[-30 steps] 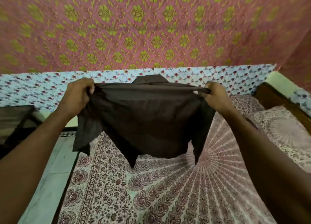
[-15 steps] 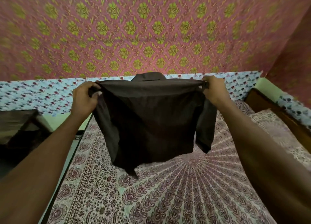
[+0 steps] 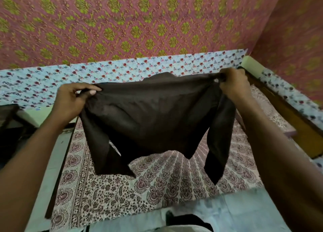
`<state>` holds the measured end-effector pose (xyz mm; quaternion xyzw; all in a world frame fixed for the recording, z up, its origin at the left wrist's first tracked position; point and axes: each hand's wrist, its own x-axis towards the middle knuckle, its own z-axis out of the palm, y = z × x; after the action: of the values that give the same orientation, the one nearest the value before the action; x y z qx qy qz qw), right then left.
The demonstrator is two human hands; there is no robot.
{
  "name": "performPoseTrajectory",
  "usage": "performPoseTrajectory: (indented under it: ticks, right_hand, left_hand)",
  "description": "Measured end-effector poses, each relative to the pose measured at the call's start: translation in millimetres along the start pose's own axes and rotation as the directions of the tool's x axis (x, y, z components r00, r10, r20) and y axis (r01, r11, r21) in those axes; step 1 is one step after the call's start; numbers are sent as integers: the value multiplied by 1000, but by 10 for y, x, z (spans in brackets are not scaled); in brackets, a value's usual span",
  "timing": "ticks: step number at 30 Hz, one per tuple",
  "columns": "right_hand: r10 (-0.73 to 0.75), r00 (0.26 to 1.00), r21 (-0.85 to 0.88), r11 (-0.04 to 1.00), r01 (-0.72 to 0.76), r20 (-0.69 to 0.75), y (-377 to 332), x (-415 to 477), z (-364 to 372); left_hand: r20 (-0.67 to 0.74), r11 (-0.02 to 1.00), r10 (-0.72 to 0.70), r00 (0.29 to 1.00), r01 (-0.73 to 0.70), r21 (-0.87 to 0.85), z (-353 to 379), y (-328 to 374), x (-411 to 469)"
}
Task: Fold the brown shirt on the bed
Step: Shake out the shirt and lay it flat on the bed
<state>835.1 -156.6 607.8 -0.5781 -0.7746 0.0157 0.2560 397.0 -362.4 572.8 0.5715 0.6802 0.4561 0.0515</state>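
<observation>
The brown shirt (image 3: 148, 113) hangs in the middle of the frame, held up over the bed (image 3: 157, 188), collar at its top edge and both sleeves dangling. The left hand (image 3: 70, 100), at centre left, pinches one shoulder between thumb and fingers. The right hand (image 3: 234, 87), right of centre and slightly higher, grips the other shoulder in curled fingers. A pink-and-green patterned cloth (image 3: 122, 22) covers the wall across the top.

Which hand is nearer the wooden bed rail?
Right. The right hand, gripping the dark brown shirt, is near the brown wooden bed rail; the left hand holds the opposite shoulder, farther away.
</observation>
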Motion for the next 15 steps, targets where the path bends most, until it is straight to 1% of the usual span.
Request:
performPoseTrajectory:
  ticks: [2, 4, 7, 11, 15]
  right_hand:
    - [4, 1000, -58, 998, -5, -6, 47, 42, -62]
    - [-4, 1000, -79, 997, 4, 3, 71, 89, -127]
    - [-41, 999, -118, 992, 42, 13, 88, 168, -143]
    - [-25, 998, -147, 989, 33, 57, 177, 261, 78]
    - [-15, 989, -185, 982, 42, 145, 423, 388, 577]
  left_hand:
    - [-11, 1000, 31, 999, -31, -2, -44, 89, 35]
    - [-27, 997, 75, 997, -75, 9, -79, 176, 116]
    - [-3, 990, 96, 995, -95, 105, -50, 215, 260]
    - [74, 981, 31, 997, -45, 187, 150, 43, 398]
    - [151, 966, -58, 987, 17, 259, 544, -229, 454]
